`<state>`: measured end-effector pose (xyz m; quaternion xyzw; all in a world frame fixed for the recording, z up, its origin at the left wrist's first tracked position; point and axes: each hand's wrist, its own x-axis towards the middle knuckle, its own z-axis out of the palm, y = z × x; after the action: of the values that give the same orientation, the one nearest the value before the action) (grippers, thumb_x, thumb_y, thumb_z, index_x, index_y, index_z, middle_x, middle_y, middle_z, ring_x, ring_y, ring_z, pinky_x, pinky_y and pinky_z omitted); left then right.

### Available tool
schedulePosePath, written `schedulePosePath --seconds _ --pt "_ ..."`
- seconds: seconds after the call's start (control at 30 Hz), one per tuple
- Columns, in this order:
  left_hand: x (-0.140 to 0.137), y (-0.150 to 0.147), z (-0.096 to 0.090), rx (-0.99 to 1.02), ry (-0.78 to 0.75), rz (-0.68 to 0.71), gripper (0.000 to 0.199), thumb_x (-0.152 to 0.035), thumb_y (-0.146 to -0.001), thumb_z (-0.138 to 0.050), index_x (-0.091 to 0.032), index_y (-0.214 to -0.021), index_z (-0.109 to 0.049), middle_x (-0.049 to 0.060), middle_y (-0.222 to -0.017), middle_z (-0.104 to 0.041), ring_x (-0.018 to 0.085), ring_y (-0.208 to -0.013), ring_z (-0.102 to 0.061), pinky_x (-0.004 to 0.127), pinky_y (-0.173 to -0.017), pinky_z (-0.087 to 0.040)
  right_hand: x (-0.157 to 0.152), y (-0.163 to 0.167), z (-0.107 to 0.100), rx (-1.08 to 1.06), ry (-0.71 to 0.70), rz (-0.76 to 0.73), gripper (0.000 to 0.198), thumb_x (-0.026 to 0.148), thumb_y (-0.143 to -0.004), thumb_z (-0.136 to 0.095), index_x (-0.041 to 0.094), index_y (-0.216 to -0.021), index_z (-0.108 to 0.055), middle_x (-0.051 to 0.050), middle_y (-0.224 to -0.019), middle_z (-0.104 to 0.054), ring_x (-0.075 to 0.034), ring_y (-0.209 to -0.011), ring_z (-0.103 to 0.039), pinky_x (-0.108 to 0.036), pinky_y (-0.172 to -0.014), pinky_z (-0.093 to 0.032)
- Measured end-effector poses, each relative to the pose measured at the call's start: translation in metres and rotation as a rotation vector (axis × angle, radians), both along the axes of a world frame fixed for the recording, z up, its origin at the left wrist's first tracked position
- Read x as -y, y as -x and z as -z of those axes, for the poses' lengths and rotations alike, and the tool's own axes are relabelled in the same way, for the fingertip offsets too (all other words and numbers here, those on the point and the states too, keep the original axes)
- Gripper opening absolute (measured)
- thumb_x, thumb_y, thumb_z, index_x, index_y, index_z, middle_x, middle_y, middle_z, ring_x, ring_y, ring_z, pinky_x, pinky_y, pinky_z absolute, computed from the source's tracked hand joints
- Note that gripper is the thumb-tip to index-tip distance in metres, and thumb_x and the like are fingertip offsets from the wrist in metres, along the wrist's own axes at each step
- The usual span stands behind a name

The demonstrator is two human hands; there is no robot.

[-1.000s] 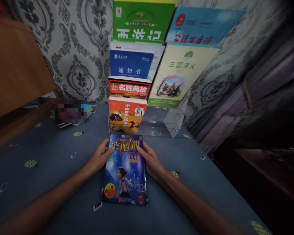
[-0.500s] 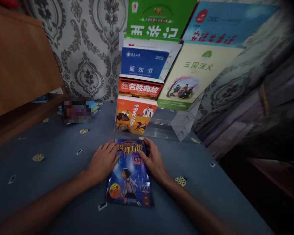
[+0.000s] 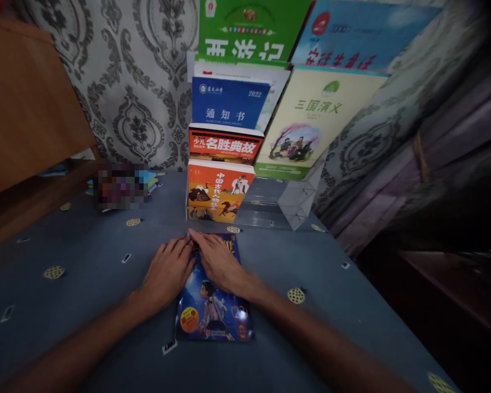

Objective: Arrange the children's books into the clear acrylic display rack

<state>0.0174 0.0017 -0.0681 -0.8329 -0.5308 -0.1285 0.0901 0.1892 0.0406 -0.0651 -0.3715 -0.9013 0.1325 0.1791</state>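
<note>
A blue book [image 3: 215, 314] with a cartoon child on its cover lies flat on the table in front of me. My left hand [image 3: 169, 270] rests along the book's left edge, palm down, fingers stretched toward the top corner. Across the upper part of the cover lies my right hand [image 3: 219, 262], its fingers extended and reaching the top left corner beside my left fingertips. It hides most of the yellow title lettering. Neither hand is closed around anything.
Behind the book stands a clear rack [image 3: 297, 204] holding several books, among them an orange book [image 3: 219, 191] and a pale green book [image 3: 315, 120]. A blurred-out pile [image 3: 123, 188] lies at left, near a wooden cabinet [image 3: 33, 103]. A purple curtain [image 3: 396, 164] hangs at right.
My right hand has moved left from the book's right edge onto the upper cover, covering the title. My left hand stays at the left edge. The view has shifted slightly.
</note>
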Motion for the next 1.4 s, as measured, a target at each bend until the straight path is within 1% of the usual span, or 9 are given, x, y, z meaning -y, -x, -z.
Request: schedulePosePath --seconds 0.37,0.63,0.77,0.9,1.0,1.13,1.27,1.33,1.4 --pt "0.002 0.003 0.008 0.242 0.120 -0.049 0.042 -0.034 -0.101 -0.044 -0.016 -0.136 -0.058 0.018 -0.141 -0.062 0.035 -0.138 -0.049 0.056 -0.108 -0.044 -0.005 -0.057 0.006 -0.003 -0.037 0.379 0.040 0.021 -0.102 -0.041 0.010 -0.137 -0.055 -0.017 -0.137 -0.064 -0.028 -0.129 -0.056 -0.046 -0.113 -0.041" --pt "-0.007 0.000 -0.008 1.310 0.585 -0.035 0.060 -0.041 -0.088 -0.059 -0.017 -0.140 -0.041 0.019 -0.145 -0.059 0.030 -0.127 -0.062 0.046 -0.101 -0.054 0.003 -0.051 0.006 0.025 -0.093 0.423 0.042 0.017 -0.101 -0.039 0.012 -0.140 -0.053 -0.018 -0.133 -0.065 -0.031 -0.123 -0.058 -0.048 -0.105 -0.046" --pt "0.007 -0.007 -0.023 1.493 0.764 -0.125 0.056 -0.031 -0.082 -0.065 -0.020 -0.134 -0.045 0.017 -0.160 -0.043 0.027 -0.124 -0.065 0.037 -0.087 -0.061 0.003 -0.054 0.006 -0.021 -0.090 0.433 0.044 0.018 -0.100 -0.040 0.012 -0.142 -0.052 -0.019 -0.132 -0.065 -0.031 -0.121 -0.059 -0.049 -0.103 -0.047" --pt "0.021 -0.016 -0.035 1.506 1.057 -0.146 0.064 -0.030 -0.067 -0.082 -0.015 -0.124 -0.057 0.018 -0.125 -0.072 0.027 -0.096 -0.075 0.033 -0.071 -0.061 0.002 -0.057 0.009 -0.095 -0.073 0.423 0.045 0.019 -0.098 -0.045 0.013 -0.142 -0.052 -0.017 -0.129 -0.067 -0.028 -0.119 -0.061 -0.046 -0.104 -0.047" --pt "0.025 -0.022 -0.052 1.461 1.153 -0.103 0.068 -0.031 -0.058 -0.089 -0.013 -0.118 -0.062 0.014 -0.104 -0.077 0.025 -0.080 -0.075 0.032 -0.065 -0.060 -0.001 -0.059 0.011 -0.277 -0.010 0.382 0.043 0.022 -0.099 -0.043 0.015 -0.141 -0.052 -0.016 -0.129 -0.067 -0.025 -0.119 -0.062 -0.044 -0.105 -0.047" --pt "0.021 -0.021 -0.098 1.308 0.996 0.062 0.068 -0.034 -0.066 -0.083 -0.015 -0.127 -0.060 0.012 -0.103 -0.077 0.023 -0.075 -0.074 0.033 -0.065 -0.060 -0.007 -0.060 0.006 -0.744 0.183 0.300 0.043 0.040 -0.101 -0.043 0.018 -0.135 -0.055 -0.012 -0.128 -0.068 -0.025 -0.117 -0.064 -0.043 -0.103 -0.049" --pt "0.026 -0.014 -0.142 0.863 0.446 0.259 0.055 -0.033 -0.087 -0.061 -0.021 -0.140 -0.054 0.010 -0.116 -0.075 0.028 -0.098 -0.074 0.042 -0.084 -0.061 -0.012 -0.062 -0.006 -1.113 0.633 0.192 0.060 0.067 -0.099 -0.032 0.022 -0.131 -0.055 -0.011 -0.114 -0.074 -0.026 -0.105 -0.070 -0.042 -0.089 -0.056" --pt "0.033 -0.012 -0.143 0.511 0.150 0.244 0.051 -0.023 -0.092 -0.051 -0.025 -0.143 -0.053 0.009 -0.125 -0.073 0.029 -0.108 -0.071 0.045 -0.091 -0.059 -0.012 -0.065 -0.013 -1.185 0.816 0.126 0.068 0.072 -0.099 -0.022 0.022 -0.131 -0.055 -0.013 -0.117 -0.073 -0.026 -0.106 -0.071 -0.044 -0.088 -0.056" --pt "0.040 -0.010 -0.125 0.184 -0.035 0.224 0.059 -0.011 -0.091 -0.045 -0.030 -0.146 -0.053 0.008 -0.140 -0.066 0.030 -0.120 -0.067 0.046 -0.095 -0.058 -0.012 -0.070 -0.018 -1.226 0.908 0.092 0.071 0.072 -0.099 -0.016 0.022 -0.130 -0.056 -0.014 -0.118 -0.073 -0.026 -0.104 -0.072 -0.044 -0.087 -0.057"
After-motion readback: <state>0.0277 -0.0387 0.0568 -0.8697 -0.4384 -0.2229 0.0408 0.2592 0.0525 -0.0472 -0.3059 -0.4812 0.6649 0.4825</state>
